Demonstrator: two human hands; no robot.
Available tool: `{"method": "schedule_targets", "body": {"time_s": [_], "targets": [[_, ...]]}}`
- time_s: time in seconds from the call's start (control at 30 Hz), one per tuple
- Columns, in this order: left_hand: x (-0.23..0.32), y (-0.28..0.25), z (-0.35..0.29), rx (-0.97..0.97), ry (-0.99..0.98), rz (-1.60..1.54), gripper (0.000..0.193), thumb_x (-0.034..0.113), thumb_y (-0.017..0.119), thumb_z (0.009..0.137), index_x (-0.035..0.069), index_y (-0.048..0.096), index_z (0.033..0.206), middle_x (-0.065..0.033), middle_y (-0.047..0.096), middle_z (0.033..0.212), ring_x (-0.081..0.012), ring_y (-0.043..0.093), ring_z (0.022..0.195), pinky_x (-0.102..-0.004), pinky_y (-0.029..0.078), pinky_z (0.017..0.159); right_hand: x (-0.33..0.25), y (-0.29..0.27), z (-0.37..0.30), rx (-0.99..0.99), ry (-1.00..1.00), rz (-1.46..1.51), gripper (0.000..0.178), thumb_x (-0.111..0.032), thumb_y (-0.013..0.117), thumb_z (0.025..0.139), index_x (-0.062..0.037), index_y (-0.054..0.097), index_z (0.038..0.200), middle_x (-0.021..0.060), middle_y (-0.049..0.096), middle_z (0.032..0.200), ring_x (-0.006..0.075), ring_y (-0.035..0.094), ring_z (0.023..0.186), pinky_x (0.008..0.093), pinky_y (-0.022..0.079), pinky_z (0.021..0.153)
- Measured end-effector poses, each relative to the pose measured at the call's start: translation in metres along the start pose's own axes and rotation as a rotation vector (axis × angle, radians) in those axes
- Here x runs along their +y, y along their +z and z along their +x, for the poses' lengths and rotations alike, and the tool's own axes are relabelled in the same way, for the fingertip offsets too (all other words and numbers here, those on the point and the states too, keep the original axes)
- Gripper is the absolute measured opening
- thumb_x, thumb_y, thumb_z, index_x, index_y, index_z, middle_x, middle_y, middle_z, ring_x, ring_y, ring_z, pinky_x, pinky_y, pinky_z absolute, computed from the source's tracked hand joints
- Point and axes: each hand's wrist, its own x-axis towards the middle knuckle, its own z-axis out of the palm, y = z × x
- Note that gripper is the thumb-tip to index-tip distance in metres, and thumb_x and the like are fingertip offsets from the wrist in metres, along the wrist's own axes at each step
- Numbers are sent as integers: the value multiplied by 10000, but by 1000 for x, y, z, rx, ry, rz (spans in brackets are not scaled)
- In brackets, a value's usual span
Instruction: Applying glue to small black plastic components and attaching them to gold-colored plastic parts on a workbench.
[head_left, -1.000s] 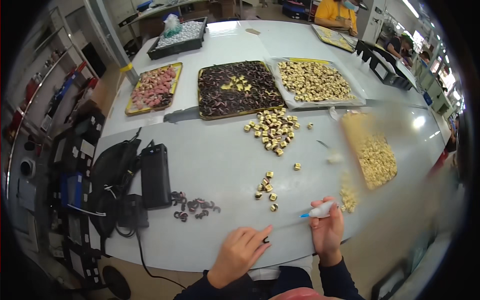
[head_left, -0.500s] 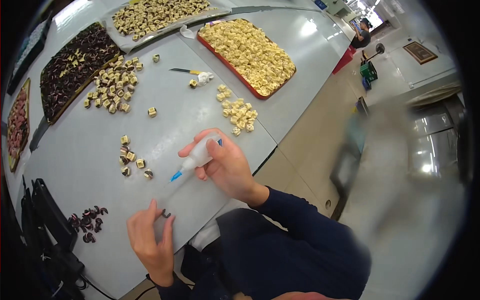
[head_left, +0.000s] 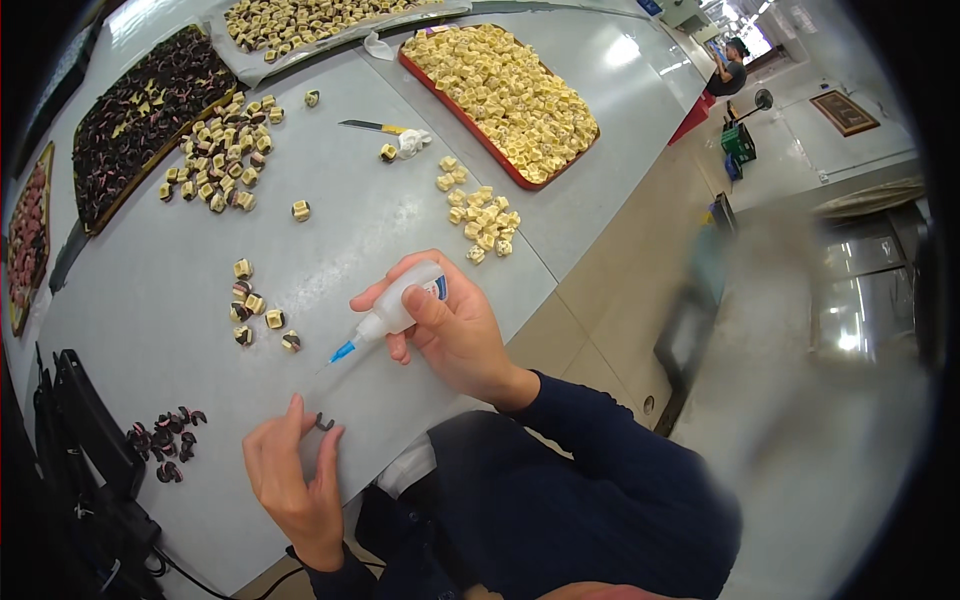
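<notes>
My right hand (head_left: 455, 335) is wrapped round a translucent white squeeze bottle (head_left: 394, 312) with a blue needle tip (head_left: 343, 352). The thin needle slants down toward my left hand (head_left: 297, 480). Between that hand's thumb and fingers is a small dark C-shaped piece (head_left: 324, 423), held just over the grey table (head_left: 380, 420); needle and piece are apart. Left of this hand lies a small heap of dark curved pieces with pink edges (head_left: 165, 440). Beyond the hands sits a loose group of small cream-and-dark blocks (head_left: 256, 304).
A red tray (head_left: 520, 180) of cream pieces stands at the back right, with a loose cream pile (head_left: 483, 222) before it. A knife (head_left: 372, 126) lies beside crumpled white tissue (head_left: 412, 143). Trays of dark pieces (head_left: 140, 130) and pink pieces (head_left: 30, 235) stand left. Black equipment (head_left: 100, 425) occupies the near left.
The whole view has shifted slightly. My right hand keeps hold of the bottle and my left hand keeps the dark piece; their poses are nearly the same.
</notes>
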Motion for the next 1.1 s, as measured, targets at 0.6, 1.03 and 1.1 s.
{"method": "schedule_targets", "body": {"time_s": [0.6, 1.03, 1.1], "targets": [[-8, -6, 1, 25, 8, -29, 567, -61, 826, 631, 25, 667, 1168, -95, 697, 909, -241, 611, 876, -333, 503, 766, 3, 11, -8, 42, -162, -401, 387, -396, 523, 1008, -57, 475, 1187, 173, 661, 956, 109, 552, 609, 196, 436, 522], [-13, -3, 0, 28, 47, 1, 571, -61, 836, 605, 36, 683, 1147, -53, 735, 865, -216, 602, 864, -303, 488, 716, 2, 27, -11, -30, -15, -547, 235, -136, 628, 954, -28, 504, 1122, 129, 715, 911, 28, 539, 594, 162, 460, 531], [-13, -3, 1, 25, 43, -10, 571, -63, 836, 605, 36, 683, 1146, -52, 735, 868, -215, 601, 863, -301, 488, 715, 1, 29, -11, -17, -11, -565, 234, -124, 634, 948, -26, 507, 1117, 122, 715, 903, 29, 545, 596, 163, 459, 527]]}}
